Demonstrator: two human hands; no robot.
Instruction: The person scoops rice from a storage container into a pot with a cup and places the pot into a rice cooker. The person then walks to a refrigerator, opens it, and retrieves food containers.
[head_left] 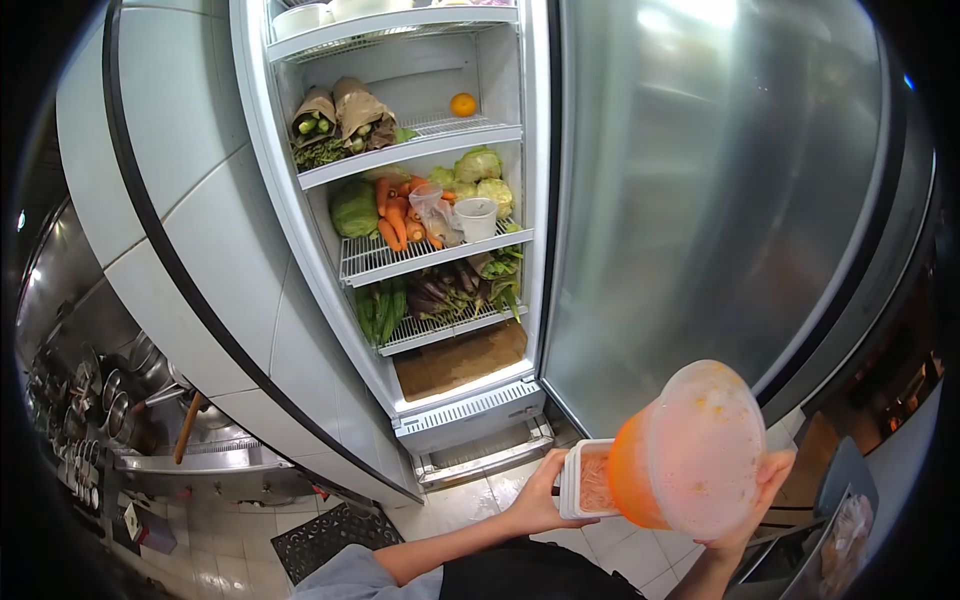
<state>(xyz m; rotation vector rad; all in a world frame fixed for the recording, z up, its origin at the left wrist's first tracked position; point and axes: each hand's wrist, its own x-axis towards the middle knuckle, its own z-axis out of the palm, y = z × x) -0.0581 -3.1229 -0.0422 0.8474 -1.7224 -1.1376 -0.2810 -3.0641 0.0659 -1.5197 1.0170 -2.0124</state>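
Observation:
My left hand (537,498) is closed on the side of a white rectangular container (570,487), with pale orange shreds (595,487) inside. My right hand (768,492) grips a large round plastic tub (640,465) from its far right side. The tub is tilted so that its cloudy lid (708,450) faces me, and orange contents show through the wall. It overlaps the right part of the rectangular container; whether the two touch, I cannot tell. Ahead stands an open fridge (540,330) with wire shelves. Most fingers of my right hand are hidden behind the tub.
Fridge shelves carry carrots (393,222), a cabbage (354,208), a white tub (476,218), eggplants (440,290) and an orange (463,104). The glass door (700,220) stands open at right. A black mat (335,540) lies on the floor; pans (120,412) are at left.

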